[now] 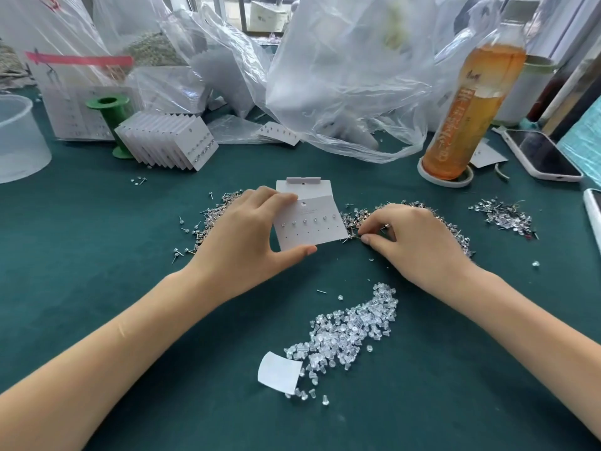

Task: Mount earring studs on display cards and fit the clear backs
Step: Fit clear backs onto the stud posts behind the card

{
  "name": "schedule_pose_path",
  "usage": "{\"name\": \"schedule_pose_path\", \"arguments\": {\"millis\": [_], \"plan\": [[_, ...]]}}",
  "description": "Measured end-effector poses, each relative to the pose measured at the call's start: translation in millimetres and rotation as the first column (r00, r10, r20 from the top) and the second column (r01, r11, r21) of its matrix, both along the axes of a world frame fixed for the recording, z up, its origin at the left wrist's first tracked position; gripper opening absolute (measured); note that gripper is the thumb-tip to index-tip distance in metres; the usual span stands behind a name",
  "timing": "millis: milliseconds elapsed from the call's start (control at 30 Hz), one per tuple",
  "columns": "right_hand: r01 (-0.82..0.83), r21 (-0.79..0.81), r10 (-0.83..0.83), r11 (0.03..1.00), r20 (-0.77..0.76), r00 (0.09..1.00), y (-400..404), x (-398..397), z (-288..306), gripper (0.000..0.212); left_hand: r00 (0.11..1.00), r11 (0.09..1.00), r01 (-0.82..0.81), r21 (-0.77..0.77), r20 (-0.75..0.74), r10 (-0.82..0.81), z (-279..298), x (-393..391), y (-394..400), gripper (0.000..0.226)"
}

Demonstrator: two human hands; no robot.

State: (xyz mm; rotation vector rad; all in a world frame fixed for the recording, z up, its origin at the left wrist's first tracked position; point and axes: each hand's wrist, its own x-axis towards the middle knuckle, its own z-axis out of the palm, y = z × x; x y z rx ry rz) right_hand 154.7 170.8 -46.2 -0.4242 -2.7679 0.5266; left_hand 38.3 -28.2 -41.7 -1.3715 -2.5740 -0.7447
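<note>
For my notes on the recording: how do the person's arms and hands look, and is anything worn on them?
Both forearms are bare up to the frame edge: no sleeves are visible. The left hand and the right hand carry no gloves, and no rings, watch or bracelet can be seen. The fingernails are short and look unpainted.

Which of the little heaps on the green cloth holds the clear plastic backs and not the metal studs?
The heap of clear backs nearest the person, between the forearms, beside a curled white paper. It shows no metal pins.
</note>
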Motion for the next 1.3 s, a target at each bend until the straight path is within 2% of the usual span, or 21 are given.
{"name": "schedule_pose_path", "arguments": {"millis": [100,167,233,300,467,533,833,1167,1300], "plan": [[0.002,-0.066,-0.002,0.998,-0.006,1.000,0.9,0.4,4.6,0.008,1.000,1.000,0.007,-0.015,0.005,-0.007,0.1,0.6,0.4,0.073],[-0.025,-0.235,0.008,0.972,-0.074,0.997,1.8,1.5,13.3,0.010,1.000,1.000,0.016,-0.017,0.010,-0.016,0.3,1.3,0.9,0.073],[-0.111,-0.438,0.032,0.892,-0.182,0.983,-2.5,4.0,24.3,0.011,0.999,0.999,0.038,-0.009,0.023,-0.037,0.5,3.3,1.4,0.072],[-0.192,-0.485,0.070,0.853,-0.259,0.963,-13.8,7.2,30.6,0.010,0.996,0.997,0.075,0.002,0.039,-0.075,0.5,7.1,2.1,0.071],[-0.264,-0.247,0.191,0.932,-0.283,0.940,-49.8,11.0,20.4,0.009,0.984,0.985,0.172,0.021,0.049,-0.173,-0.2,20.6,5.2,0.065],[-0.272,-0.206,0.206,0.940,-0.292,0.934,-53.2,11.1,15.4,0.010,0.981,0.983,0.183,0.031,0.059,-0.184,0.5,22.6,5.1,0.063],[-0.322,-0.133,0.257,0.937,-0.363,0.896,-54.2,10.6,8.1,0.013,0.978,0.978,0.201,0.049,0.046,-0.204,2.0,25.8,5.0,0.062],[-0.386,-0.037,0.352,0.922,-0.334,0.874,-51.9,11.9,7.0,0.010,0.980,0.981,0.188,0.041,0.059,-0.190,2.8,26.7,4.0,0.055],[-0.428,-0.052,0.393,0.902,-0.309,0.866,-47.6,11.2,8.3,0.011,0.980,0.981,0.190,0.042,0.051,-0.192,2.6,27.5,4.2,0.052]]}}
